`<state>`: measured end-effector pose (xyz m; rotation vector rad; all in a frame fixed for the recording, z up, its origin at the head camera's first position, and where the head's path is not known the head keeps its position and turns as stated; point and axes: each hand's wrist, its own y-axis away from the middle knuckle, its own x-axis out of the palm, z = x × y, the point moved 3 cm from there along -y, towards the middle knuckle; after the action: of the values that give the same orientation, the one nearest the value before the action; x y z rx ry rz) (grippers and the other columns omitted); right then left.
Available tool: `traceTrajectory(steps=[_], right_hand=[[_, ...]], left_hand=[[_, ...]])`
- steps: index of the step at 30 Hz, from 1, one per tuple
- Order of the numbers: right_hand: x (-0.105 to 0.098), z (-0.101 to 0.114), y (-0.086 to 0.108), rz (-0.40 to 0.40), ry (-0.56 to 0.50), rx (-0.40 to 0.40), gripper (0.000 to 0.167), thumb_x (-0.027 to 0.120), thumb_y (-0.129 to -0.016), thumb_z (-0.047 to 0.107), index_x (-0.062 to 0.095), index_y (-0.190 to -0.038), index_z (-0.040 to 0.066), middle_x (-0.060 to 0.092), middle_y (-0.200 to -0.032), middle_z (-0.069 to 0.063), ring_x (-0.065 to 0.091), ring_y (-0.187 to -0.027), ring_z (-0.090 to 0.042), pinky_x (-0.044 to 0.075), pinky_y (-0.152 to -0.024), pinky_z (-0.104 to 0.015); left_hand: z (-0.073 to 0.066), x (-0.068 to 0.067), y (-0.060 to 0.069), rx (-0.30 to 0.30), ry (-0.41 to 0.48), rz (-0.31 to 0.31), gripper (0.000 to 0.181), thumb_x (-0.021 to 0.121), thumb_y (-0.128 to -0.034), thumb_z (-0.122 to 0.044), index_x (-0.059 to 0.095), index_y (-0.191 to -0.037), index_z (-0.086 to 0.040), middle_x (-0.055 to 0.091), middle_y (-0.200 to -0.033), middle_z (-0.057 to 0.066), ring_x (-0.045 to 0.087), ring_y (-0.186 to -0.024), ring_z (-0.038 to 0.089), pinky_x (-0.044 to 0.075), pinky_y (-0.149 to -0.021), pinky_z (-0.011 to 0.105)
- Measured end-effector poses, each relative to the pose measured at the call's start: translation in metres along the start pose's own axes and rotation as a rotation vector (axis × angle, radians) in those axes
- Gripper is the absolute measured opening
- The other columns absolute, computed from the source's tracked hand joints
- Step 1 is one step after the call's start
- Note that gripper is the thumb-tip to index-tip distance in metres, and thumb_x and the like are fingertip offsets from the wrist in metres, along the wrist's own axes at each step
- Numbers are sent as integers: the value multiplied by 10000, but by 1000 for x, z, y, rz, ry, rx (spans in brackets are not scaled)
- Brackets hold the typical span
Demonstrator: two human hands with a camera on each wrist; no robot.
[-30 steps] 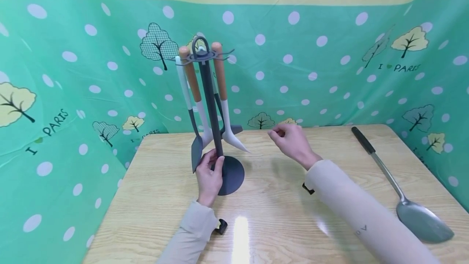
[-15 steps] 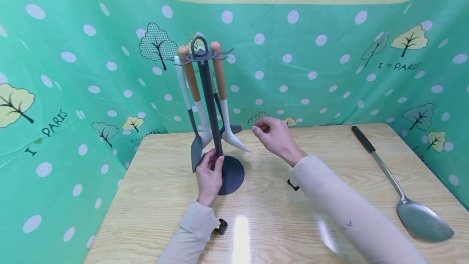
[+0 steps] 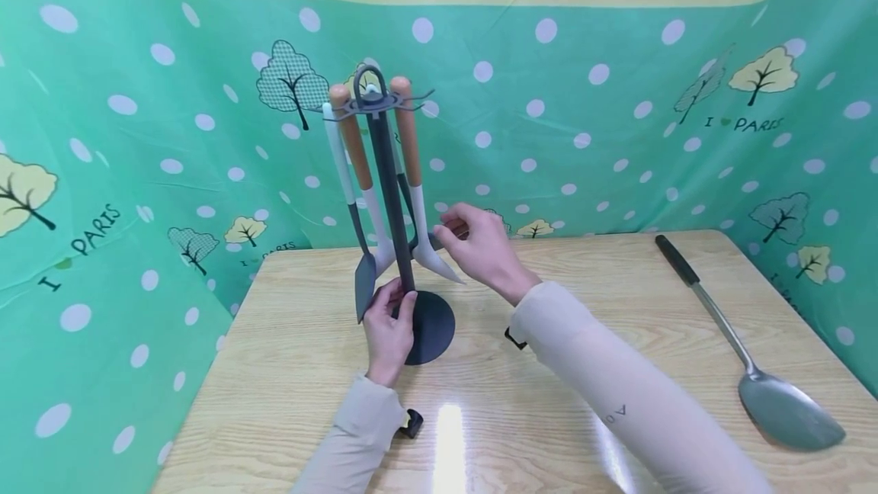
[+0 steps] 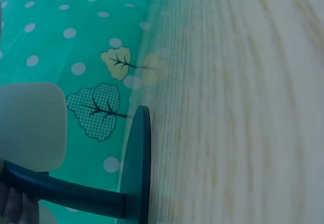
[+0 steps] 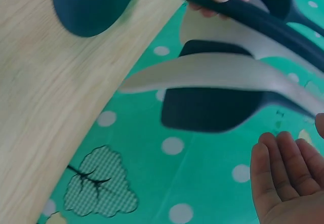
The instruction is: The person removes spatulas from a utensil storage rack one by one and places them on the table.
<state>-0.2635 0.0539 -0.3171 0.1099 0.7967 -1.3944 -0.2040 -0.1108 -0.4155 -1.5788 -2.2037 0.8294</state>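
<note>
A dark utensil stand (image 3: 387, 181) stands on the table, hung with several kitchen utensils. My left hand (image 3: 386, 338) grips its pole just above the round base (image 3: 434, 328). Fingers show beneath the pole in the left wrist view. On the stand's right side hangs a white spatula (image 3: 426, 251) with a wooden handle. Close beside it is my right hand (image 3: 483, 250), fingers loosely bent with nothing held. In the right wrist view, that palm (image 5: 291, 183) lies near the white shaft, apparently apart from it. Behind the white spatula is a dark spatula (image 5: 212, 110).
A metal wok spatula (image 3: 789, 406) with a black handle lies at the table's right side. Another wooden-handled white utensil (image 3: 357, 147) and a pale-blue-handled dark spatula (image 3: 365, 286) hang left of the pole. A green printed curtain (image 3: 583, 97) surrounds the wooden table (image 3: 288, 372).
My right hand has moved left, from over the middle of the table to beside the hanging white spatula. My left hand keeps its grip on the pole.
</note>
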Motion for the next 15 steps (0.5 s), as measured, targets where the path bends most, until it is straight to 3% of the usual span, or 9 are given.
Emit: traceTrajectory(steps=[6,15], right_hand=[[5,14,-4,0,-22,-44,292,588,-938,235,620,-1165,54,652,-988,-23,631,-864,-129,538,-802,-299],[12,24,-7,5,-63,-44,261,585,-930,199,622,-1154,70,651,-990,-7,630,-875,-105,534,-798,-260]], left_hand=[[0,0,0,17,-16,-6,201,656,-839,95,641,-1038,116,647,-897,254,627,-821,370,539,-775,442],[2,0,1,-2,-28,-8,194,655,-851,72,644,-1042,100,650,-902,240,620,-831,356,536,-779,455]])
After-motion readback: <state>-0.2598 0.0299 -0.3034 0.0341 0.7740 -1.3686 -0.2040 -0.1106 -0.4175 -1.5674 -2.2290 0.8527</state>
